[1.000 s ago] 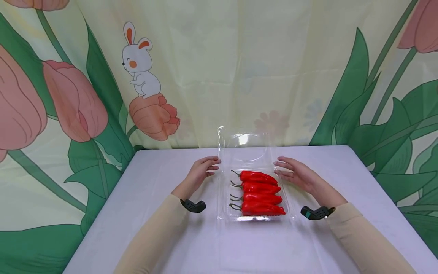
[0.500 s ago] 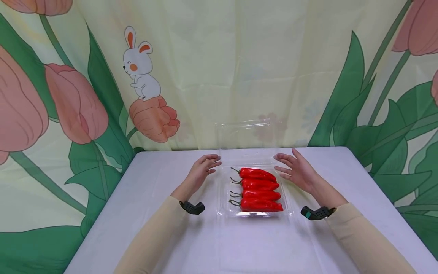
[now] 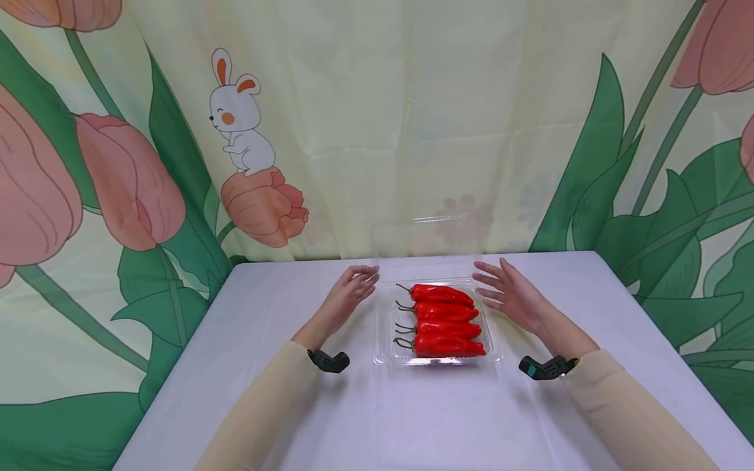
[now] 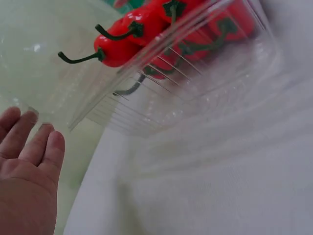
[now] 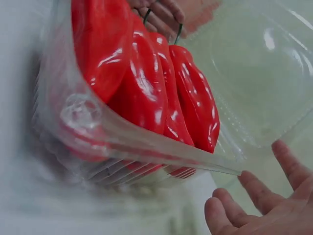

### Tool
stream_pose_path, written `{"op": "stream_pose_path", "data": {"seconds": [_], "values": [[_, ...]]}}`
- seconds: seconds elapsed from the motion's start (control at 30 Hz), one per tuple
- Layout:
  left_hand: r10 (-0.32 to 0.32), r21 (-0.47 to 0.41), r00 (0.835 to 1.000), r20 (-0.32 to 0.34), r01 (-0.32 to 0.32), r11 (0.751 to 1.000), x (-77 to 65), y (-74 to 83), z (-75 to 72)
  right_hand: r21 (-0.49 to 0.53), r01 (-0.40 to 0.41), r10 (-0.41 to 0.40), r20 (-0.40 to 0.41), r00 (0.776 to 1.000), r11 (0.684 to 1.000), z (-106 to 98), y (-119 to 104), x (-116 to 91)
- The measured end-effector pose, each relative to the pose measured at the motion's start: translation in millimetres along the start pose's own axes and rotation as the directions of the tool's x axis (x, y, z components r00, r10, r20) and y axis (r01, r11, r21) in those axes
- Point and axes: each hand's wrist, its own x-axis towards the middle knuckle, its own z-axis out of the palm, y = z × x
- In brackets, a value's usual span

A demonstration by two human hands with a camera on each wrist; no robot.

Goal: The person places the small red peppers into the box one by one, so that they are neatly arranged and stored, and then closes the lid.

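Several glossy red peppers (image 3: 444, 312) with green stems lie side by side in a clear plastic clamshell box (image 3: 438, 362), stems pointing left. Its see-through lid (image 5: 264, 54) stands raised at the far side and is barely visible in the head view. My left hand (image 3: 341, 297) is by the box's back left corner, fingers loosely extended, with fingertips close to the lid's edge in the left wrist view. At the back right corner my right hand (image 3: 515, 297) has its fingers spread, and one fingertip is right at the box's corner in the right wrist view. Neither hand grips anything.
The box sits on a table with a white cloth (image 3: 436, 418). Behind the table's back edge hangs a pale curtain (image 3: 471, 131) printed with tulips and a rabbit. Each wrist carries a small black device, one on the left (image 3: 330, 361) and one on the right (image 3: 546, 368).
The box with the peppers has shifted slightly away, toward the table's back edge. Its lid shows less clearly now. The right hand's fingers have spread more; the left hand has barely moved.
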Motion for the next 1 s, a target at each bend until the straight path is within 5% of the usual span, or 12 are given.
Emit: {"op": "stream_pose_path", "data": {"seconds": [0.3, 0.7, 1.0], "values": [[0.049, 0.227, 0.997, -0.052, -0.036, 0.973, -8.5, -7.7, -2.4, -0.007, -0.046, 0.046, -0.034, 0.998, 0.999, 1.9, 11.4, -2.0], [0.09, 0.523, 0.994, -0.067, -0.042, 0.851, -22.3, -17.5, 7.2, -0.021, -0.145, 0.142, -0.109, 0.984, 0.989, 16.6, 13.7, -18.6], [0.057, 0.581, 0.998, -0.007, -0.042, 0.813, -33.5, -18.8, 8.8, -0.12, -0.148, 0.136, -0.101, 0.985, 0.982, 18.2, 15.1, -32.9]]}}
